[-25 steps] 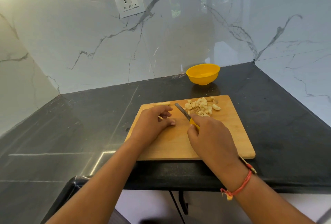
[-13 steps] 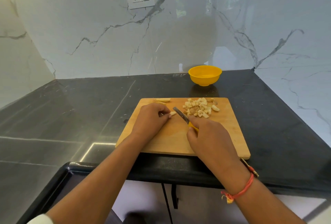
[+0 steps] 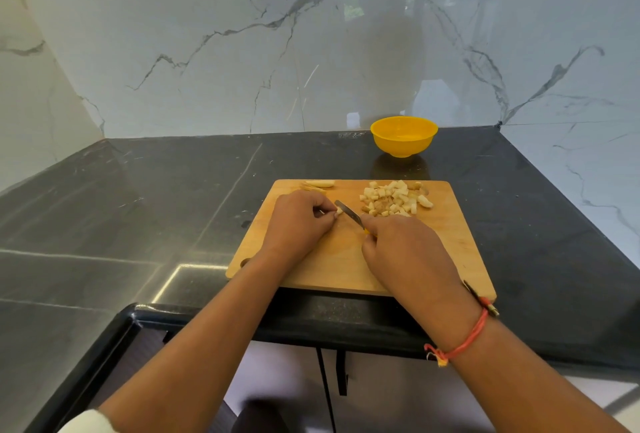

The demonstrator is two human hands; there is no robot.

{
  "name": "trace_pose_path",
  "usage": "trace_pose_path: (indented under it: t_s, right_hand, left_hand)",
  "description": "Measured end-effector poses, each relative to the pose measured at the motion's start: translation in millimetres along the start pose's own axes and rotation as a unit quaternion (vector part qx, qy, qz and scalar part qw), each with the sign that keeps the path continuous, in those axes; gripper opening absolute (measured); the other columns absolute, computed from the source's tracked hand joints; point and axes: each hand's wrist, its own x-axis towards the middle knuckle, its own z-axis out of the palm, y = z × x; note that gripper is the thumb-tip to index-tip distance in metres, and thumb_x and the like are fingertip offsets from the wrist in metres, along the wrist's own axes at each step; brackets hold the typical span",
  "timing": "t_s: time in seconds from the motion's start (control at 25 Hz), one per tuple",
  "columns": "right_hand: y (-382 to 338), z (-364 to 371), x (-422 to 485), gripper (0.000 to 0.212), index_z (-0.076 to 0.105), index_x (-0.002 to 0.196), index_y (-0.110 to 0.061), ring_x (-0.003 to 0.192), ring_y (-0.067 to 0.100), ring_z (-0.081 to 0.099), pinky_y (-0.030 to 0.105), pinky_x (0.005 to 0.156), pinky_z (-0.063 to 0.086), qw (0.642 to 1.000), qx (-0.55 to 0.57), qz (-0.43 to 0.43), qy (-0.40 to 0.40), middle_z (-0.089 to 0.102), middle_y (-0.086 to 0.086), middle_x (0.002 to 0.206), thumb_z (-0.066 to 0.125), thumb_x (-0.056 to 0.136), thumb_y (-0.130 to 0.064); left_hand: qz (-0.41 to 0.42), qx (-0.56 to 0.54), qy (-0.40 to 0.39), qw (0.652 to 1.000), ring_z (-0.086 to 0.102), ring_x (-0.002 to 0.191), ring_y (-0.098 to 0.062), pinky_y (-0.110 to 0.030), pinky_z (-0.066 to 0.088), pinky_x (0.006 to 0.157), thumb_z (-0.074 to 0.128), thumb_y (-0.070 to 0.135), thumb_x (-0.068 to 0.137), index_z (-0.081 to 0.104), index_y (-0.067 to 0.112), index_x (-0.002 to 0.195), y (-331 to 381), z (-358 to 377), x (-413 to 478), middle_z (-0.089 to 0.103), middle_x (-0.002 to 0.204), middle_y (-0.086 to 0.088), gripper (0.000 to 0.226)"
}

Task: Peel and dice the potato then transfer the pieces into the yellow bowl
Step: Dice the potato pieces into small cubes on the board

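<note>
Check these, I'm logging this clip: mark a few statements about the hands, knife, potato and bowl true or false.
1. The right hand grips the knife. True.
2. The yellow bowl holds the diced potato. False: the dice lie piled on the cutting board; the bowl looks empty.
3. The left hand pinches a small potato piece beside the blade. True.
4. The bowl stands on the board. False: it stands on the counter beyond it.

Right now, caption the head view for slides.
Left hand pinches potato piece; right hand holds knife against it on cutting board.
</note>
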Motion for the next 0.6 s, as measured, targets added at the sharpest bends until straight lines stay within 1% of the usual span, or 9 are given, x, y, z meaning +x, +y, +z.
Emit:
trace_pose_path:
  t_s: [0.16,0.24,0.32,0.4,0.48,0.56,0.6]
  right_hand:
    - [-1.6,1.0,12.8,0.041,0.053,0.141,-0.032,0.096,0.017,0.061,0.031,0.082,0.052,0.999,-0.014,-0.009,-0.04,0.066,-0.001,0.107,0.042,0.103,-0.025]
    - [0.1,-2.2,9.6,0.043,0.049,0.144,-0.033,0.101,0.018,0.06,0.032,0.086,0.052,0.998,-0.022,-0.013,-0.06,0.065,0.0,0.112,0.042,0.103,-0.025]
    - [5.7,-7.7,-0.6,0.045,0.047,0.146,-0.035,0.101,0.017,0.06,0.032,0.087,0.052,0.998,-0.027,-0.013,-0.06,0.065,-0.001,0.111,0.042,0.102,-0.024]
    - [12.1,-14.5,-12.4,0.046,0.048,0.145,-0.037,0.092,0.014,0.06,0.028,0.078,0.049,0.998,-0.032,-0.016,-0.048,0.063,-0.004,0.098,0.042,0.101,-0.024]
    - [15.3,-20.0,-20.6,0.047,0.048,0.145,-0.039,0.076,0.01,0.055,0.024,0.065,0.045,0.998,-0.038,-0.023,-0.037,0.053,-0.008,0.083,0.043,0.101,-0.025]
    - [14.2,-22.8,-24.3,0.045,0.05,0.144,-0.039,0.064,0.007,0.044,0.016,0.055,0.034,0.999,-0.036,-0.023,-0.008,0.044,-0.012,0.077,0.046,0.1,-0.027]
    - [12.7,-23.1,-24.5,0.044,0.05,0.143,-0.038,0.061,0.006,0.041,0.014,0.054,0.03,0.999,-0.033,-0.021,0.007,0.042,-0.013,0.076,0.047,0.1,-0.029]
  left_hand:
    - [-0.014,-0.014,0.003,1.0,0.059,0.073,0.001,-0.006,0.041,0.062,0.072,0.024,0.089,0.078,0.023,0.096,2.3,-0.1,-1.0,0.066,0.079,0.018,0.01]
    - [-0.016,-0.019,0.009,1.0,0.059,0.073,0.001,-0.006,0.041,0.061,0.072,0.023,0.089,0.079,0.022,0.095,3.3,0.6,-1.5,0.066,0.079,0.017,0.009]
    - [-0.015,-0.027,0.016,0.999,0.059,0.073,0.002,-0.004,0.043,0.062,0.073,0.022,0.088,0.079,0.022,0.092,3.6,1.6,-1.7,0.069,0.08,0.015,0.007]
    - [-0.015,-0.03,0.02,0.999,0.059,0.073,0.003,-0.004,0.043,0.061,0.073,0.022,0.089,0.079,0.022,0.091,3.6,1.6,-1.5,0.07,0.081,0.014,0.007]
    - [-0.014,-0.028,0.018,0.999,0.059,0.073,0.003,-0.004,0.042,0.061,0.072,0.023,0.089,0.078,0.023,0.093,2.7,1.7,-1.5,0.069,0.082,0.014,0.007]
    - [-0.011,-0.029,0.014,0.999,0.059,0.075,0.004,-0.004,0.042,0.063,0.072,0.024,0.09,0.078,0.023,0.096,1.5,1.8,-2.4,0.069,0.085,0.015,0.009]
    - [-0.009,-0.03,0.013,0.999,0.059,0.077,0.004,-0.005,0.042,0.064,0.071,0.024,0.09,0.077,0.023,0.099,1.1,1.9,-2.9,0.069,0.087,0.014,0.01]
